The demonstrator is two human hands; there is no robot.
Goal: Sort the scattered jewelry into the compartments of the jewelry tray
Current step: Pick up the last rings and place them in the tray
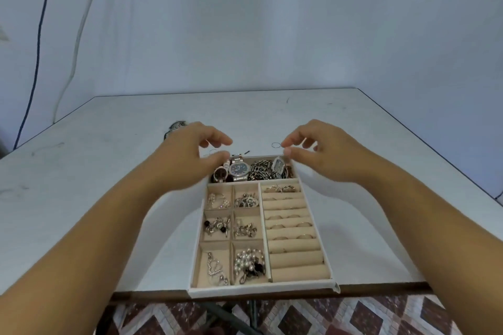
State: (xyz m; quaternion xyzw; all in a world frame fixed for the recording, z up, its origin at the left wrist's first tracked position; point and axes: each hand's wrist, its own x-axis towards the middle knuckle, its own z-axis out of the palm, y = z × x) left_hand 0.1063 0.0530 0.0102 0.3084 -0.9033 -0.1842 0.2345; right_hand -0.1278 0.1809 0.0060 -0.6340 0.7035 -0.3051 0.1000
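The pale, scuffed worktop (109, 171) carries the tray (261, 289) at the middle of its near edge. The tray looks like a light, stiff box with a soft lining, likely to slide if knocked.

Both hands hover over its far end. The left hand (187, 155) has its grip apart: thumb and forefinger curl with a clear gap and nothing visible between them. The right hand (324, 155) brings thumb and forefinger tips close together over the tray's far right corner. I cannot tell whether that grip is clamped on anything fine.

The long far compartment holds the watches (236, 170), probably the heaviest pieces, with hard cases on jointed bands. They are best lifted by the band.

A pearl cluster (249, 261) lies in a near compartment, limp and prone to tangle. Rings (288, 226) sit in the roll slots on the right.

Two pieces lie loose on the worktop beyond the tray's far rim. A dark patterned piece (175, 128) is partly hidden behind the left hand. A thin hoop (275, 145) lies just beside the right fingertips.

The hoop looks featherlight and lies flat, so it probably needs a fingertip pinch or a nail slid under its edge. The piled watches rise above the far rim and could snag a hand reaching across.
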